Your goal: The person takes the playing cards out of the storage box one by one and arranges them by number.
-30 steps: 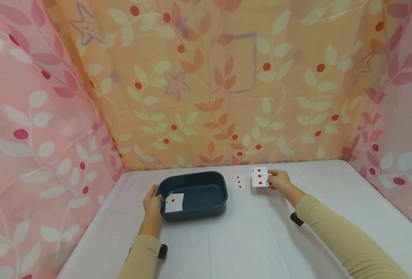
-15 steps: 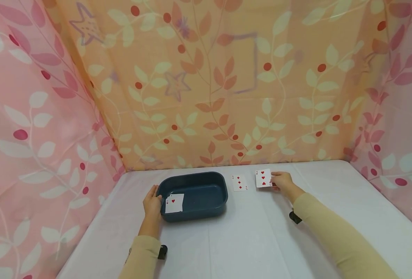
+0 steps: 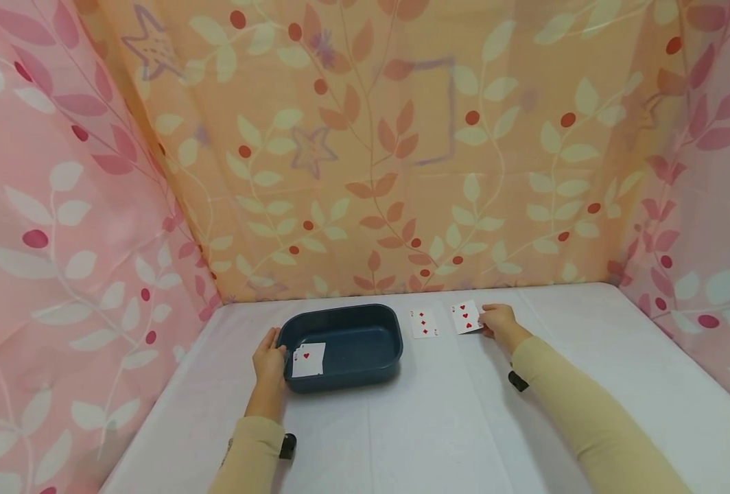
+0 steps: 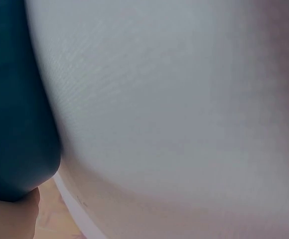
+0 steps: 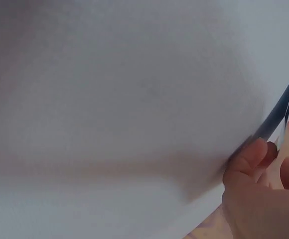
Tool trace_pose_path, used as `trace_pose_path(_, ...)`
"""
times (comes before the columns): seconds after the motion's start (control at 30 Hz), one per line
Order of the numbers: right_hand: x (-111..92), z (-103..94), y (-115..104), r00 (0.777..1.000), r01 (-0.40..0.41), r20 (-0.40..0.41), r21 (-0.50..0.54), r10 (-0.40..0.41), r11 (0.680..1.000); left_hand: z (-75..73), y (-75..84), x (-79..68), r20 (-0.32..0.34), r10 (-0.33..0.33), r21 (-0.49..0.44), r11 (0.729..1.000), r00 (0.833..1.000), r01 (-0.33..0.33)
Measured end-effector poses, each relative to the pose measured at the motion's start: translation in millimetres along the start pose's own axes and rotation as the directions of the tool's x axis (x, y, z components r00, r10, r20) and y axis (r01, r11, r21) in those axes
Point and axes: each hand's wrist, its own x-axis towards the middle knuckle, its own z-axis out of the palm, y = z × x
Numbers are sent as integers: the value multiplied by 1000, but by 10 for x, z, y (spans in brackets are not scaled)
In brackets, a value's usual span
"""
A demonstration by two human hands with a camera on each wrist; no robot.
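My left hand (image 3: pixel 269 367) grips the left end of a dark blue rectangular tray (image 3: pixel 396 343), thumb at the rim and fingers along the outer wall. In the left wrist view the tray (image 4: pixel 15 99) fills the left side, one finger against its edge. A small stack of playing cards (image 3: pixel 308 365), a heart on top, lies inside at the left end. To the right, my right hand (image 3: pixel 502 324) pinches the right edge of a three of hearts card (image 3: pixel 465 318), tilted low over the table. In the right wrist view the card (image 5: pixel 279 112) shows nearly edge-on between thumb and fingers.
A three of diamonds card (image 3: pixel 424 323) lies face up between the tray and the right hand. Everything rests on a white-covered table (image 3: pixel 427 425). A leaf-patterned orange curtain (image 3: pixel 365 171) hangs at the back edge, with pink ones at both sides.
The right hand has brought the three of hearts slightly rightward and lower, and turned it a little. Left hand, tray and the other cards have stayed in place.
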Motion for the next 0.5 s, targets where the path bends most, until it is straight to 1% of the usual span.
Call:
trace_pose_path(0.3,-5,-64,18,1000,-27,5,-70,27,997,10,3,-14,-10,0,13,1000,1000,0)
trace_pose_path(0.5,-47,-117,36,1000,2,-12,-59,-3,998,-1,1,-10,-8,-9,13,1000,1000,9)
